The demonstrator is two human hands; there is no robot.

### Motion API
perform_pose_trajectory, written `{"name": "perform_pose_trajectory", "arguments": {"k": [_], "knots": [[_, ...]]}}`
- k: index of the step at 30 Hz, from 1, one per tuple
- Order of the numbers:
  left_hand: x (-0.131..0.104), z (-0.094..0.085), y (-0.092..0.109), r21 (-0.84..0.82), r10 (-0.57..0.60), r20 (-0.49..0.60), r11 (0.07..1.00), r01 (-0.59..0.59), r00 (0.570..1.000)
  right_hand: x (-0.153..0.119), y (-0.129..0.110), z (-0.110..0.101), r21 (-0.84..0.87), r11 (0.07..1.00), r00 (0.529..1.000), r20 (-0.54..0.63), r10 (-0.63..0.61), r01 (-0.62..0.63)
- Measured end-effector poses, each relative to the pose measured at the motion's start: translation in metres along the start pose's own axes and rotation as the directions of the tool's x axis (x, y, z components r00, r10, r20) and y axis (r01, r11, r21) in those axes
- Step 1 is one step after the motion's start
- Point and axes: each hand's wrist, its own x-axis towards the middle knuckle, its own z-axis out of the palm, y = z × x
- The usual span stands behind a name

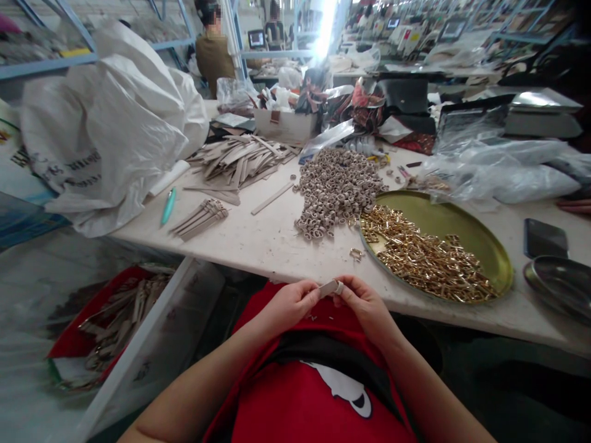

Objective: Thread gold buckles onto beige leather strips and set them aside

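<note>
Above my lap, at the table's front edge, both hands are closed on one short beige strap (328, 288). My left hand (295, 301) pinches its left end between thumb and fingers. At the other end, my right hand (364, 303) grips the strap around a small beige loop (339, 287); its fingers partly hide that end. Beyond them lies a heap of similar small loops (337, 184). Gold buckles (429, 258) fill much of a round gold tray (466, 215) to the right, and a loose buckle (356, 253) sits beside it. A bundle of straps (201, 219) lies to the left.
Flat beige strips (240, 161) are piled behind the bundle, near a teal pen-shaped tool (168, 207). A white sack (120, 123) stands at left, above a red-lined bag (101, 326) of straps. A phone (545, 239) and metal dish (561, 286) are at right.
</note>
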Motion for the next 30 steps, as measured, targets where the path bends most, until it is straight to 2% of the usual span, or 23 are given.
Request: {"name": "perform_pose_trajectory", "arguments": {"k": [3,6,12,16,18,22,24,26,28,30], "knots": [[0.001,0.0,0.001,0.173,0.007,0.003,0.985,-0.008,1.0,0.002,0.005,0.0,-0.074,0.997,1.0,-0.004,0.004,-0.005],[0.006,0.002,-0.003,0.268,0.0,0.024,0.963,-0.006,1.0,0.005,0.011,0.003,-0.202,0.979,0.999,0.004,-0.039,0.039],[0.017,0.009,-0.011,0.356,0.026,0.004,0.934,-0.026,1.0,0.008,0.016,0.004,-0.243,0.969,0.999,0.006,-0.034,0.034],[0.017,0.009,-0.011,0.325,0.033,0.015,0.945,-0.036,0.999,0.006,0.015,0.001,-0.388,0.907,0.986,0.038,-0.163,0.165],[0.016,0.01,-0.01,0.317,0.043,0.053,0.947,-0.057,0.998,0.005,0.015,0.0,-0.415,0.888,0.98,0.084,-0.178,0.197],[0.012,0.011,-0.006,0.234,0.001,0.088,0.972,-0.022,0.996,0.003,0.011,-0.005,-0.287,0.952,0.988,0.144,-0.062,0.102],[0.008,0.01,-0.004,0.119,-0.046,0.131,0.992,0.03,0.99,0.002,0.005,-0.009,-0.184,0.982,0.995,0.088,-0.035,0.051],[0.003,0.008,-0.003,0.074,-0.074,0.175,0.995,0.062,0.982,0.0,0.001,-0.011,-0.072,0.997,1.0,-0.007,-0.014,0.014],[-0.002,0.006,-0.001,0.125,-0.061,0.158,0.991,0.041,0.986,-0.002,-0.001,-0.007,0.031,0.999,0.999,-0.043,0.02,-0.018],[-0.004,0.007,-0.001,0.177,0.003,0.079,0.984,-0.017,0.997,-0.004,0.002,0.002,0.097,0.995,0.999,-0.01,0.036,-0.035]]}}
